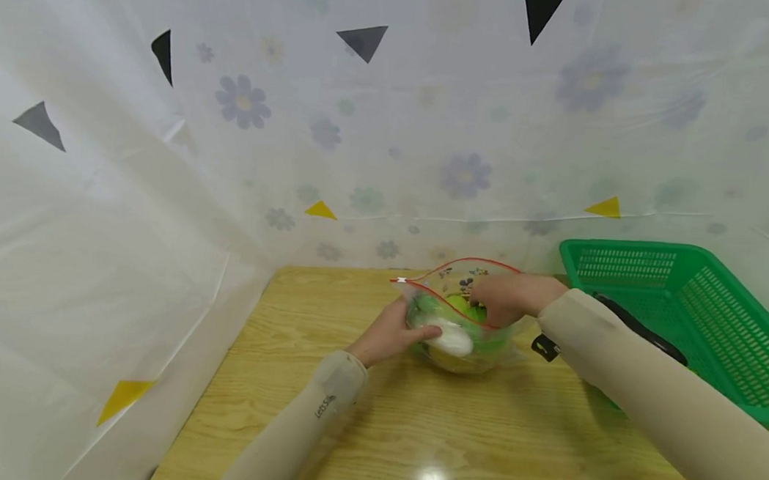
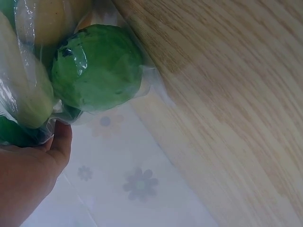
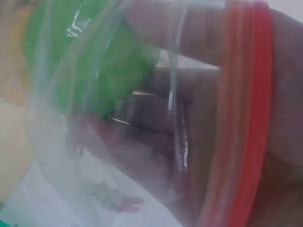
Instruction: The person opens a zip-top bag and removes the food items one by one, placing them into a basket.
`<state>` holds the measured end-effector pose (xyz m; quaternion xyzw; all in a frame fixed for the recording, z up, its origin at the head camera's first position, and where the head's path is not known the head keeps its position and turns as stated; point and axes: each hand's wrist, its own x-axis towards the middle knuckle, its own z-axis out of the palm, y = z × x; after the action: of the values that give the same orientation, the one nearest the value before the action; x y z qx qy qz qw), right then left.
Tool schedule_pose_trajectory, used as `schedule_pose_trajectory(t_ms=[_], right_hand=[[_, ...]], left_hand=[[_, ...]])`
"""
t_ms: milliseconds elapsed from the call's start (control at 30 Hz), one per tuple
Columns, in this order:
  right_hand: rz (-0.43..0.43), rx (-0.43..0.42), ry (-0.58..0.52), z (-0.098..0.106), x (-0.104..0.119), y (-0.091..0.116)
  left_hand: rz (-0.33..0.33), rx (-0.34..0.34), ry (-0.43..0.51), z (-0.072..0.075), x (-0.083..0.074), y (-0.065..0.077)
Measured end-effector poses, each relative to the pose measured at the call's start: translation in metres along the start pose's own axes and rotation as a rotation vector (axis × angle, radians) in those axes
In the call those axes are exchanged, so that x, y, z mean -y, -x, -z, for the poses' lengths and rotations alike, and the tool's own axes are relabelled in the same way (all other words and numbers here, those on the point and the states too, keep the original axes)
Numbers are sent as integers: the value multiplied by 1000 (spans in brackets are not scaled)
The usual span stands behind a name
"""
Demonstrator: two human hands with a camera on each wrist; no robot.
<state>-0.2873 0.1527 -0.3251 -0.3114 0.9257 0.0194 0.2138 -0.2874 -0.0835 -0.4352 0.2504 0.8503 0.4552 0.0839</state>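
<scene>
Already well filled with produce (image 2: 97, 68): zip-seal bag (image 1: 461, 333), red zip (image 3: 259, 113) unclosed. Left hand (image 1: 392, 336) grips bag's side. Right hand (image 1: 509, 297), inside, clasps glossy green produce piece (image 3: 94, 56).

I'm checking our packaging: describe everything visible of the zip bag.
The zip bag is clear, plastic-looking film with red closure strips, a white slider at one end and small printed figures. It gapes open at the top. Bulging with green, white and yellowish items, it appears to rest on the table, left of the green basket. The left grip holds its side; the right grip is inside, around a green item.
</scene>
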Motion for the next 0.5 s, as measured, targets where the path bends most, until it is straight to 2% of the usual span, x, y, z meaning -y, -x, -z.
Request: schedule_pose_trajectory(t_ms=[167,333,500], right_hand=[[-19,-107,1,7,5,11],[-23,-211,-20,15,11,24],[-24,-301,-34,23,14,43]], left_hand=[[13,-6,-19,0,0,0],[-3,0,-14,0,0,-1],[11,8,-14,0,-1,0]])
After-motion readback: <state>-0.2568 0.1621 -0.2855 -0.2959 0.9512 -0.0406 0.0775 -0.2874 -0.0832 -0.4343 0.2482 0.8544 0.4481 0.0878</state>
